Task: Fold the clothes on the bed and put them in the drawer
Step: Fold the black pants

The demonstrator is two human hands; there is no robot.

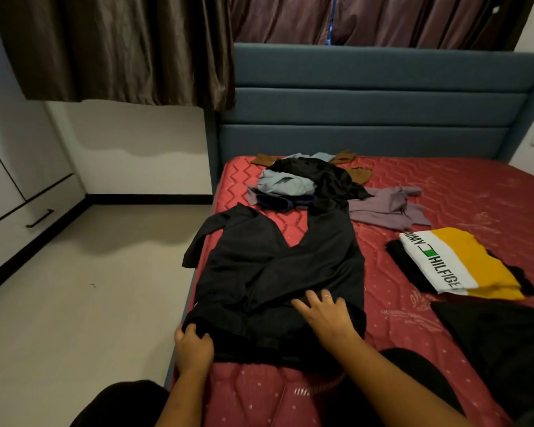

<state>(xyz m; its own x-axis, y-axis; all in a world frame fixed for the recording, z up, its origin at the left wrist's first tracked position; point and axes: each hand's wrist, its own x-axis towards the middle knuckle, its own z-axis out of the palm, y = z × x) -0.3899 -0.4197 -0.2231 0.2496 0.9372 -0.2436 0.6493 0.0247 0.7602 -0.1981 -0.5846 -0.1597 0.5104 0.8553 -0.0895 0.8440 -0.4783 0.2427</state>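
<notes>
While most of the folding is still to do, the red bed (444, 192) carries a dark garment (275, 266) spread flat under both hands — the piece being worked, not yet folded. The drawer (28, 217), well left of the grip, is closed. Beyond the grip lie an unsorted heap (299, 183) and a lilac top (383, 208); to its right, one folded stack (463, 263) waits. The left hand (195, 343) pinches the garment's near corner — the right hand (324, 315) presses flat, fingers spread.

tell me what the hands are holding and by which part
The left hand grips the dark trousers at their near left corner. The right hand holds nothing; it lies spread flat on the trousers.
</notes>
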